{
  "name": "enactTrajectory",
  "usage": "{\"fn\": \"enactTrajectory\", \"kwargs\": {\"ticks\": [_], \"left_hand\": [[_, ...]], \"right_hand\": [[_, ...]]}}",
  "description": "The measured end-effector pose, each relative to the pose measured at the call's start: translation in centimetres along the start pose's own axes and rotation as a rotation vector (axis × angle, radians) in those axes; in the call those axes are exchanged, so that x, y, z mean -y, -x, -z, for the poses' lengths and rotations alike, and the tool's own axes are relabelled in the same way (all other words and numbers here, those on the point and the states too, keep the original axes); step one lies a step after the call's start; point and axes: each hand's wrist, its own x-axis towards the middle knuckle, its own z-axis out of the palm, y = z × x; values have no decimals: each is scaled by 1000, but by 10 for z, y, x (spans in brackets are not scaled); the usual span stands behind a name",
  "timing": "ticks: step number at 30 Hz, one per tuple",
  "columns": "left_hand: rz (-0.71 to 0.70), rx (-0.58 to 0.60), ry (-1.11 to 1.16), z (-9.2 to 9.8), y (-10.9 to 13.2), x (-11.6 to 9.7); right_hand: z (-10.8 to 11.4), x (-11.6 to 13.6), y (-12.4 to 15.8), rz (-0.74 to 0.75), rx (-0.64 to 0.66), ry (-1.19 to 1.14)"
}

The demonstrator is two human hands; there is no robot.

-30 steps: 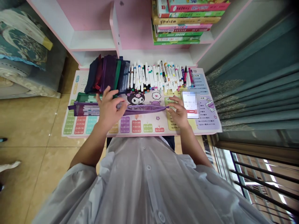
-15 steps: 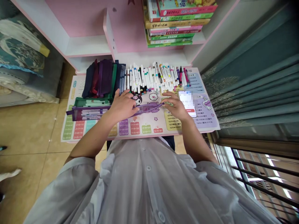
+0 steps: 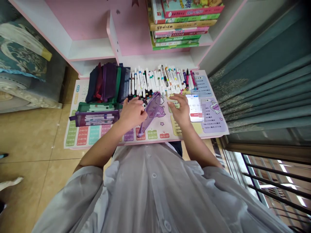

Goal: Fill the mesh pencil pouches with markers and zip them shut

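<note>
1. The purple pouch (image 3: 152, 111) is on the middle of the counter (image 3: 167, 137), slanted, between the two hands.
2. The left hand (image 3: 133, 112) is half curled at its left side; whether the fingers grip it, I cannot tell.
3. The right hand (image 3: 179, 109) is apart from it, fingers loosely spread, holding nothing.
4. Behind lie many markers (image 3: 155, 79).
5. Near the right hand is a phone (image 3: 194, 108).
6. At left, a filled pouch (image 3: 97, 119) lies before a green pouch (image 3: 84, 107).
</note>
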Motion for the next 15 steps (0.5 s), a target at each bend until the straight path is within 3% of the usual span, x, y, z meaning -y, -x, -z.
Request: {"fn": "enactTrajectory", "kwargs": {"ticks": [3, 7, 15], "left_hand": [[90, -89, 111, -10, 7, -2], [173, -148, 203, -23, 18, -7], [245, -136, 258, -39, 32, -13]], "right_hand": [[-6, 20, 21, -25, -29, 21], [-17, 38, 44, -6, 91, 50], [-27, 40, 56, 3, 162, 88]]}}
